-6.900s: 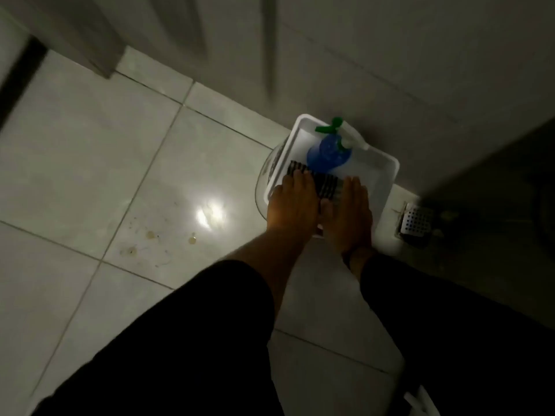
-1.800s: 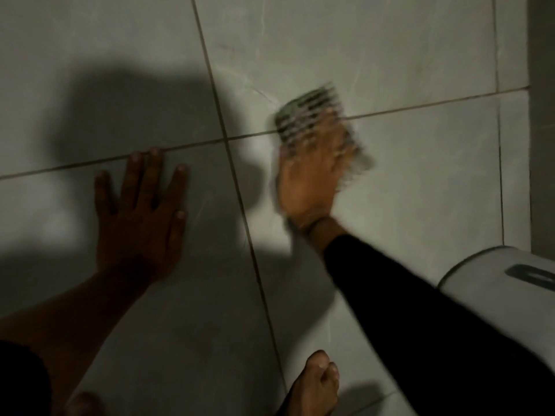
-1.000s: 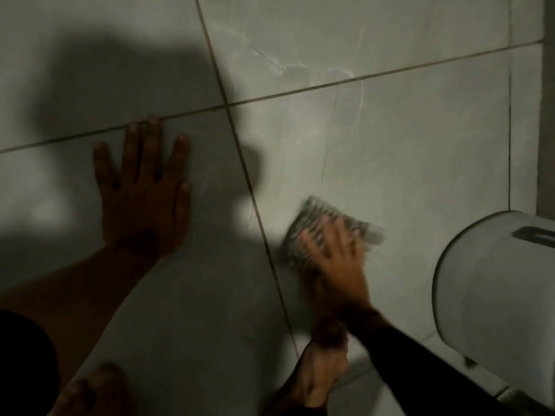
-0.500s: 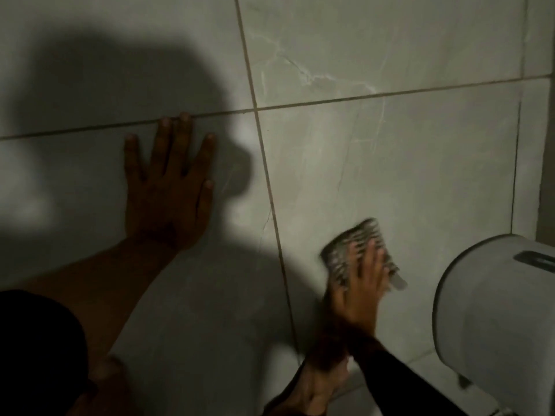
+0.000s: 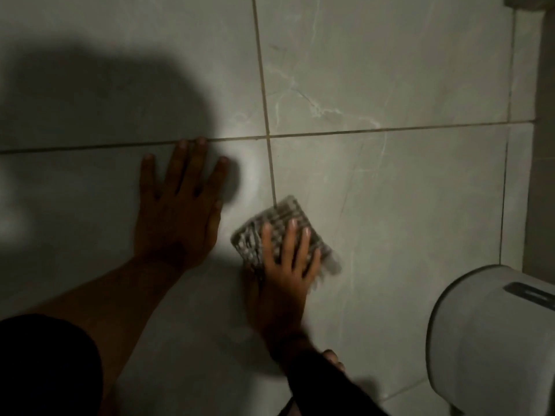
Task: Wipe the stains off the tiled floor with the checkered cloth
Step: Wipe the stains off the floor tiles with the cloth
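Dim tiled floor (image 5: 390,70), pale grey marbled tiles, dark grout cross as my landmark (image 5: 268,136). Big shadow of the person covers everything left of that cross.

Left hand (image 5: 177,211): below-left of the cross, palm flat on the tile, fingers (image 5: 196,163) spread and released, gripping nothing. Middle fingertips touch the horizontal grout line. Looks like a brace.

Checkered cloth (image 5: 270,223): below the cross, folded into a small pad, lying flat on the floor and straddling the vertical grout line. Its right edge is motion-blurred.

Right hand (image 5: 285,265): on top of the cloth, fingers extended and pressing it down flat, not clenched around it. Dark sleeve runs back from the wrist. Toes of a bare foot (image 5: 332,357) show below the wrist.

White rounded bin-like container (image 5: 492,340): far lower right of the cross, well apart from the cloth.

Handling call: the cloth is soft, light and limp, so it'll bunch or slide out under a weak press. Best hold is a flat palm over its centre, fingers spread to its edges. Can't make out any stains in this light.
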Motion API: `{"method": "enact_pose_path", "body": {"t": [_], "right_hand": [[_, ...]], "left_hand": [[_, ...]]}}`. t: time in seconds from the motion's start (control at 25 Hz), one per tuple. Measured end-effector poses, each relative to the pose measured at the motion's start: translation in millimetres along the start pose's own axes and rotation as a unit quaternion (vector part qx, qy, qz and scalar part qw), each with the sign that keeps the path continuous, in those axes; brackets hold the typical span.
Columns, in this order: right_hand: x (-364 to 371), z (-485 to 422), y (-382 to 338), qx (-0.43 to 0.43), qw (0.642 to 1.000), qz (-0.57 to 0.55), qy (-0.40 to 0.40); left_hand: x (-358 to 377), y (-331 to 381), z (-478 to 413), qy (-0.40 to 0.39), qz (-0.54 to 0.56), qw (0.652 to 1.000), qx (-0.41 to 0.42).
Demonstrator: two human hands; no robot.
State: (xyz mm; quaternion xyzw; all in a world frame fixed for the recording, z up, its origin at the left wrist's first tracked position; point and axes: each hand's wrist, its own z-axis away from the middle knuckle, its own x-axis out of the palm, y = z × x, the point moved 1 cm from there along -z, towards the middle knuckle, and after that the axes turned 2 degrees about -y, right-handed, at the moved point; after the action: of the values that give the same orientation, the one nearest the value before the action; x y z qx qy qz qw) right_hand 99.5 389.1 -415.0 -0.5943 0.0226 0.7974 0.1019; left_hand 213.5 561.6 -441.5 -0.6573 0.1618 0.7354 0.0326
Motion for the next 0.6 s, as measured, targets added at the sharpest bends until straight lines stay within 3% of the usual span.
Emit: {"method": "enact_pose_path", "body": {"t": [0.12, 0.2, 0.24, 0.32, 0.4, 0.44, 0.48, 0.52, 0.6], "right_hand": [[-24, -120, -14, -0.163, 0.986, -0.001, 0.030], [-43, -178, 13, -0.197, 0.980, 0.002, 0.040], [-56, -198, 42, -0.167, 0.985, 0.018, 0.048], [-81, -230, 125, 0.000, 0.997, 0.039, 0.070], [-96, -243, 174, 0.252, 0.964, -0.051, 0.065], [-96, -244, 167, 0.320, 0.943, -0.072, 0.064], [-89, -240, 144, 0.319, 0.943, -0.067, 0.071], [-78, -230, 110, 0.255, 0.961, -0.058, 0.089], [-48, -179, 37, 0.008, 0.994, -0.037, 0.104]], "left_hand": [[2, -1, -1, 0.017, 0.004, 1.000, -0.003], [4, -2, 1, 0.010, 0.000, 1.000, -0.003], [5, -3, 0, 0.007, -0.003, 1.000, -0.004], [5, -4, 1, 0.006, -0.009, 1.000, -0.002], [5, -4, 0, 0.002, -0.014, 1.000, 0.001], [4, -3, -1, -0.002, -0.009, 1.000, 0.001], [4, -3, 0, -0.007, -0.007, 1.000, 0.002], [4, -3, 0, -0.011, -0.008, 1.000, 0.005], [3, -5, 0, -0.006, -0.003, 1.000, 0.007]]}}
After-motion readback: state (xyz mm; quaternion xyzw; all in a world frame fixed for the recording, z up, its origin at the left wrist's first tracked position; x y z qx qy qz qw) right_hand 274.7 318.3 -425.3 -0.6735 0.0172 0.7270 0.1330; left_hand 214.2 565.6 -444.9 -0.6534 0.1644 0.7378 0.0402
